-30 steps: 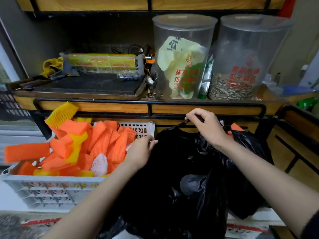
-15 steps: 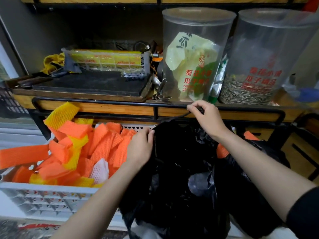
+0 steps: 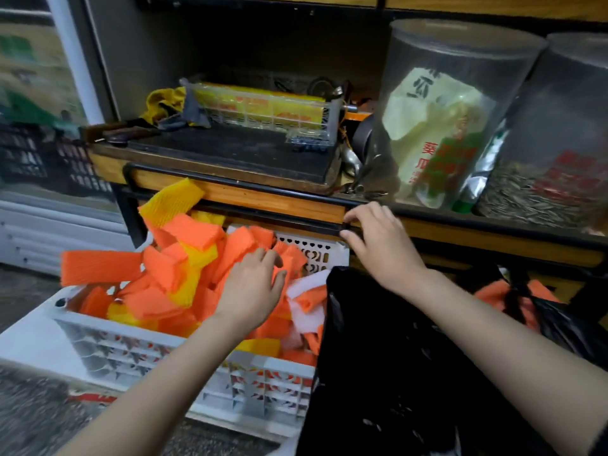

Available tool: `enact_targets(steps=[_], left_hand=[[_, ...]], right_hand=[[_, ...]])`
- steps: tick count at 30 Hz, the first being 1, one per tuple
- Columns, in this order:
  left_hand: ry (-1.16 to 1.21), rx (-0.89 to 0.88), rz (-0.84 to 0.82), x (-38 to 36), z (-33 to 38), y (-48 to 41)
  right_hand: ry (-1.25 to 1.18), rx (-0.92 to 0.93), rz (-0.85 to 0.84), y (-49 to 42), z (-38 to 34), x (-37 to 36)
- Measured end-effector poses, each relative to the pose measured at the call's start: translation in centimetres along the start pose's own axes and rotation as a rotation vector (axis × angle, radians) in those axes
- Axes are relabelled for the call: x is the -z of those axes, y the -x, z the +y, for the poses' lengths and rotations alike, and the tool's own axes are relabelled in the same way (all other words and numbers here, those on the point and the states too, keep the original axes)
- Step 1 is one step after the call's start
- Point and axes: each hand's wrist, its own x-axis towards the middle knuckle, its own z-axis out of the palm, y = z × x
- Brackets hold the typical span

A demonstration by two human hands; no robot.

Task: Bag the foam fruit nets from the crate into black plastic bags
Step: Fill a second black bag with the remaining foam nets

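At frame centre the left hand, grip apart, rests on the nets; the right hand, grip impossible to tell, may let the black bag slump shut.

Single head view, wide-angle, looking forward-down, close over crate and shelf

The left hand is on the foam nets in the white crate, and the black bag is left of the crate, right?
Not quite: the head view shows the black bag right of the crate, not left. The left hand is indeed on the nets in the crate.
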Motion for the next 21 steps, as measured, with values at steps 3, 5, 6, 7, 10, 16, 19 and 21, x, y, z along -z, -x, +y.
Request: enact_targets(steps=[3, 5, 6, 7, 10, 16, 19, 21], left_hand=[[-0.085, 0.096, 0.036, 1.3, -4.3, 0.6], [-0.098, 0.18, 0.043, 1.7, -7.1, 0.7], [-0.093, 0.209, 0.051, 1.8, -8.4, 0.6], [-0.083, 0.227, 0.059, 1.8, -9.7, 0.4], [-0.078, 0.249, 0.03, 1.4, -12.9, -0.8], [-0.123, 0.258, -0.139, -0.7, -16.8, -3.7], [-0.129, 0.276, -0.185, -1.7, -17.4, -4.5], [-0.091, 0.304, -0.177, -2.1, -17.5, -4.7]], right_hand=[[-0.1, 0.08, -0.073, -1.9, -4.4, -3.5], [-0.185, 0.076, -0.138, -3.3, -6.5, -6.5], [-0.223, 0.063, -0.177, -4.0, -7.3, -8.0], [-0.257, 0.039, -0.222, -4.6, -7.9, -9.5], [-0.356, -0.087, -0.354, -6.5, -9.0, -14.0], [-0.456, -0.289, -0.415, -9.3, -9.0, -20.8], [-0.428, -0.347, -0.395, -9.7, -9.0, -22.4], [-0.411, -0.35, -0.36, -9.9, -9.0, -23.1]])
